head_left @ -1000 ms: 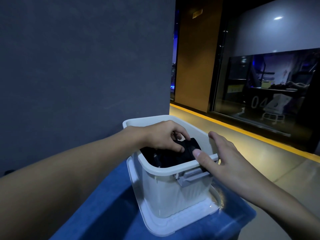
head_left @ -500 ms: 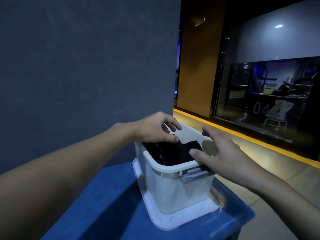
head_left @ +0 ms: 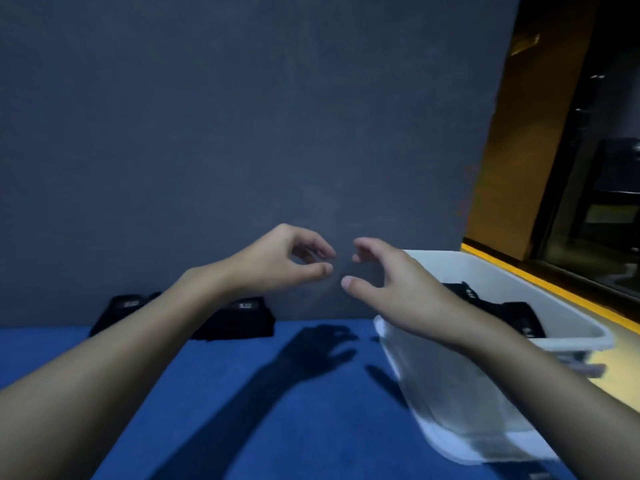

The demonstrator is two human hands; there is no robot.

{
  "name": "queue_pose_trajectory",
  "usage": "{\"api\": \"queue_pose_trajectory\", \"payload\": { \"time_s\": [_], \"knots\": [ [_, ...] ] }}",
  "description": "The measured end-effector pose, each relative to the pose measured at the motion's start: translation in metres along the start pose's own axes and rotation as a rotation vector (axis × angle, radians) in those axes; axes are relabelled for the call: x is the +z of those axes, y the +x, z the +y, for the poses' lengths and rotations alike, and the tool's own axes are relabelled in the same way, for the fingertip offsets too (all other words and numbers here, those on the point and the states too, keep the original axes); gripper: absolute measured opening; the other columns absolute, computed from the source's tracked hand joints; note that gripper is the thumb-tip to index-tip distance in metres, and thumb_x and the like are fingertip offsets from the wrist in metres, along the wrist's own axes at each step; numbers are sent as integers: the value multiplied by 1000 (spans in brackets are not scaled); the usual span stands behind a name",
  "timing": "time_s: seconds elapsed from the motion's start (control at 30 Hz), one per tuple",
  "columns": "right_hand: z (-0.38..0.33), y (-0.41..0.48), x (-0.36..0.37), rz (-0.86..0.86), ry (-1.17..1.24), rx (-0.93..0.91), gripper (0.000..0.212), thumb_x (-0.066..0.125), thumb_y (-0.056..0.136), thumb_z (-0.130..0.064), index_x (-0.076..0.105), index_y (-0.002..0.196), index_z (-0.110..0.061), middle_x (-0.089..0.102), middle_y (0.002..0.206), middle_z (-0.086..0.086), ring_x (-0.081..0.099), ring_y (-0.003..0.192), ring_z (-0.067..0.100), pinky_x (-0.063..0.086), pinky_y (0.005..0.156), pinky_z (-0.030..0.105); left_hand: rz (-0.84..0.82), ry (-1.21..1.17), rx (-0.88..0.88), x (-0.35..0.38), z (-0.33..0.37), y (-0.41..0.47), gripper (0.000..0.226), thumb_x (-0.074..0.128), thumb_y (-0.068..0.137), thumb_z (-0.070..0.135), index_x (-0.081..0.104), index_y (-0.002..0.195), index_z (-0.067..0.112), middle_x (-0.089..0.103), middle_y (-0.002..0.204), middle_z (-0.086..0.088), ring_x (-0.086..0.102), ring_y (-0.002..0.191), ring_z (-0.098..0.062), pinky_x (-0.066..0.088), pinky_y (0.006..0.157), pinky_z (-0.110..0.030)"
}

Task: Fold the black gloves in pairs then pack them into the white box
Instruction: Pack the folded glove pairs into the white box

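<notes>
The white box (head_left: 568, 317) stands at the right end of the blue table (head_left: 277, 410), with folded black gloves (head_left: 505, 311) inside it. Two more black gloves lie at the table's back edge by the wall, one (head_left: 124, 311) at the left and another (head_left: 239, 318) beside it, both partly hidden by my left forearm. My left hand (head_left: 277, 261) and my right hand (head_left: 388, 285) hover in the air left of the box, fingers loosely curled, holding nothing. Their fingertips nearly face each other.
A dark grey wall (head_left: 242, 133) rises directly behind the table. The white box sits on its flat white lid (head_left: 460, 448). To the right are a floor with a yellow stripe (head_left: 554, 289) and dark glass panels.
Both hands have come out of the white box and moved left, empty, leaving the black gloves inside. The view has swung left, bringing two gloves on the table into sight.
</notes>
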State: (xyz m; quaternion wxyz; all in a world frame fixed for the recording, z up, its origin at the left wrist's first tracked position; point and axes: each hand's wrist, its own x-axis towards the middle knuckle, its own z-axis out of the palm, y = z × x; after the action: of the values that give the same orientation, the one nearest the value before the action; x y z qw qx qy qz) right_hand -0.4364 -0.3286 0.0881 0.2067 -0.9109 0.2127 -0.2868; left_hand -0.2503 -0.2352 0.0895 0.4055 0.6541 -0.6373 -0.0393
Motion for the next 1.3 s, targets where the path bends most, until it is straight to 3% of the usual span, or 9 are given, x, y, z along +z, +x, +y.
{"api": "queue_pose_trajectory", "payload": {
  "time_s": [0.13,0.27,0.33,0.53,0.63,0.77,0.93,1.07,1.3],
  "knots": [
    [-16,27,53,-95,64,-14,62,62,89,-40,38,144,-23,54,130,-9,45,130,12,34,111,37,96,84,-127,-25,-35,-41,10,72,89,22,71,99,27,68,87,21,63,76,11,45,67,-7],
    [-18,51,101,-239,136,72,62,62,90,-37,36,145,-22,51,130,-3,48,124,11,45,103,34,153,359,-244,-31,-80,-73,19,64,93,34,69,111,30,68,108,15,62,106,-5,49,94,-29],
    [-14,63,122,-280,160,129,62,61,90,-36,35,145,-21,49,134,1,49,123,12,46,100,32,127,551,-275,-28,-100,-83,23,55,95,40,64,116,35,63,113,11,58,112,-15,46,96,-40],
    [0,92,175,-324,235,333,62,57,94,-40,30,145,-16,49,129,4,53,115,21,46,94,33,28,771,-296,-21,-139,-93,42,41,97,46,47,137,40,53,130,10,41,134,-13,17,120,-39],
    [6,101,193,-304,279,403,64,56,94,-42,30,143,-12,45,141,7,48,125,24,43,99,33,-38,807,-329,-19,-146,-93,47,42,100,45,36,146,39,51,140,6,31,144,-15,1,124,-44],
    [13,109,209,-272,285,454,53,57,91,-48,42,128,-13,52,129,5,52,117,23,44,99,35,-119,833,-379,-13,-151,-93,53,39,100,48,30,150,36,50,144,1,23,149,-17,-8,123,-48],
    [13,112,215,-203,390,488,45,62,91,-40,46,121,-11,55,111,4,53,97,17,43,70,24,-150,771,-402,-10,-158,-94,52,40,99,47,32,149,34,55,132,1,30,144,-13,-11,122,-50],
    [17,111,217,-166,462,466,40,70,87,-27,49,117,-11,59,109,8,57,90,17,45,65,23,-124,723,-401,-8,-157,-95,47,43,98,45,38,145,35,56,126,3,39,137,-12,-10,123,-49],
    [24,108,206,-248,588,474,48,79,76,-11,56,118,-10,65,109,12,65,100,24,54,93,37,-50,596,-385,-6,-151,-94,35,49,98,38,45,132,33,61,123,7,48,127,-13,-2,123,-44]
  ]
}}
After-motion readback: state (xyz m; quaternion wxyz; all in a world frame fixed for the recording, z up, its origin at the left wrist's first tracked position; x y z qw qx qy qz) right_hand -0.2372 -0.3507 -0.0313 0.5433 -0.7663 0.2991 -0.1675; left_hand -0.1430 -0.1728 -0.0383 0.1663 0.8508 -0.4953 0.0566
